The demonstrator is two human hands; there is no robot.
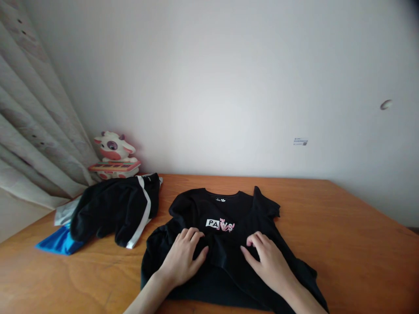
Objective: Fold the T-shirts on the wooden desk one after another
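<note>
A black T-shirt (225, 274) is spread on the wooden table in front of me, its neckline toward the wall. White "PAWS" lettering with a pink figure over it marks the chest. My left hand (183, 254) rests on the shirt, left of and below the print, with bent fingers and the thumb held apart. On the other side, my right hand (266, 258) touches the cloth with curled fingers, its thumb also apart. Between the hands the fabric bunches into loose folds. The right sleeve stands up in a peak, and the left side is rumpled.
Left of the shirt lies a heap of black clothing (111, 209) with a white stripe, over blue cloth (62, 242). A toy cow with a keyboard (114, 157) stands behind it. A curtain (36, 117) hangs at left. The wooden table (353, 244) meets a white wall.
</note>
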